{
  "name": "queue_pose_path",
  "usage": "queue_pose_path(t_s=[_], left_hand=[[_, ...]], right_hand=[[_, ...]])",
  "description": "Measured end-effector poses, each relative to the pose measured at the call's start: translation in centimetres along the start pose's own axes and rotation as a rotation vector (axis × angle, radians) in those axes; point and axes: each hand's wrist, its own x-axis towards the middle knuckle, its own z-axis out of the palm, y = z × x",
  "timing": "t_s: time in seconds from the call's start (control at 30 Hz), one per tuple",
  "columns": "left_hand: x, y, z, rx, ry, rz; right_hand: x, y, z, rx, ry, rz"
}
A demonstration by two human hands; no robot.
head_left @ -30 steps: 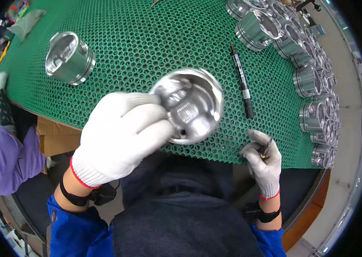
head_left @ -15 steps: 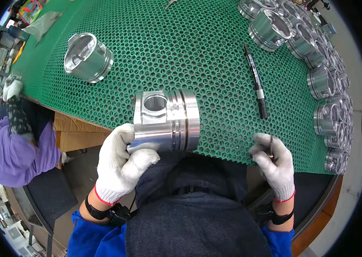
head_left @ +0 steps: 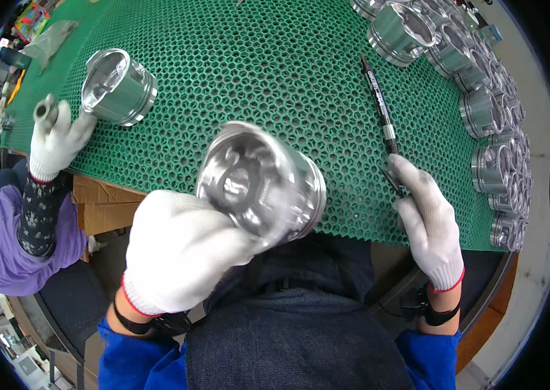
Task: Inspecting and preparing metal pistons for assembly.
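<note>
My left hand [head_left: 184, 250], in a white knit glove, is closed on the near side of a shiny metal piston [head_left: 304, 185]. The piston is tilted so that its hollow underside faces up and toward the left; motion blurs part of it. On the right, my gloved right hand [head_left: 428, 224] has a thin dark tool [head_left: 390, 180] between its thumb and fingers, its kind unclear. Just beyond those fingertips lies a black marker pen [head_left: 379, 104] on the green mat, its near end by my index finger.
Green honeycomb matting [head_left: 275, 71] covers the table. Several pistons [head_left: 483, 114] stand crowded along the right edge. At the far left a co-worker's gloved hand [head_left: 57, 140] reaches to a lone piston [head_left: 122, 91]. A cardboard box [head_left: 106, 208] sits below the table's left edge.
The piston in my left hand has turned from lying sideways to showing its hollow underside. My right hand has moved forward toward the marker. A co-worker's hand has come to the lone piston.
</note>
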Motion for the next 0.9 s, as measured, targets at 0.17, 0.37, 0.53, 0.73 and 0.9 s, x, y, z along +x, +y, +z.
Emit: queue_pose_path(t_s=[0.17,0.37,0.53,0.73,0.9], left_hand=[[2.4,-0.4,1.5,0.142,-0.078,0.145],[6.2,-2.1,2.2,-0.118,0.096,0.063],[8.6,-3.9,3.4,-0.262,0.196,-0.057],[9.0,-3.0,2.7,-0.15,0.098,0.047],[5.6,-0.1,3.3,0.008,0.063,0.067]], right_hand=[[-2.5,0.7,-1.2,0.915,0.074,0.202],[-0.3,0.4,0.4,0.318,-0.027,-0.009],[2.8,0.4,1.4,-0.384,0.168,-0.324],[3.6,0.0,1.6,-0.448,0.194,-0.387],[0.6,-0.9,2.3,-0.365,-0.027,-0.153]])
